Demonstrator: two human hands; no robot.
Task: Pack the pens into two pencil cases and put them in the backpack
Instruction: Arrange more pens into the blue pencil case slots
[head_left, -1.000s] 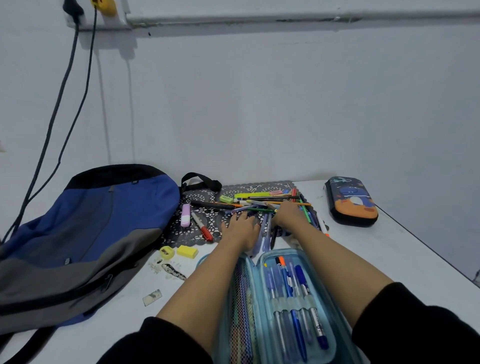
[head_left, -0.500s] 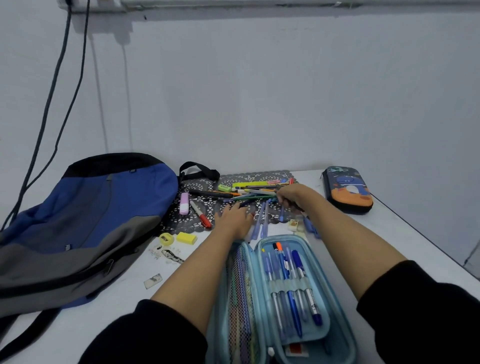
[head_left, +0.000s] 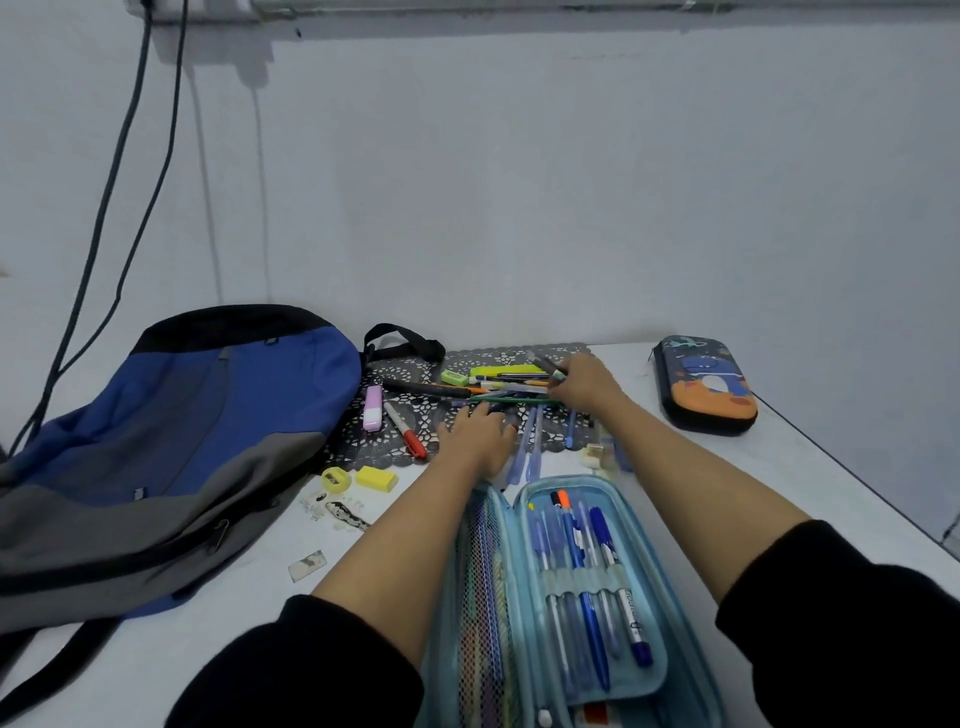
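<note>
An open light-blue pencil case (head_left: 670, 597) lies in front of me, with several pens under its elastic band. A pile of pens (head_left: 506, 387) is scattered on a dark lace mat (head_left: 415, 410) near the wall. My right hand (head_left: 587, 387) grips a few pens at the pile's right side. My left hand (head_left: 475, 439) rests flat on the mat, fingers touching the pens. A closed dark pencil case (head_left: 704, 384) with a cartoon print sits at the right. The blue and grey backpack (head_left: 156, 447) lies at the left.
A pink highlighter (head_left: 372, 408), a red-capped marker (head_left: 405, 431), a yellow sharpener (head_left: 336, 479) and a yellow eraser (head_left: 376, 478) lie near the mat. Small scraps (head_left: 307, 565) dot the white table (head_left: 810, 483). Cables (head_left: 119, 171) hang down the wall at the left.
My right hand has moved to the far right part of the pile and closed on a few pens. My left hand stays on the mat. The camera has tilted.
</note>
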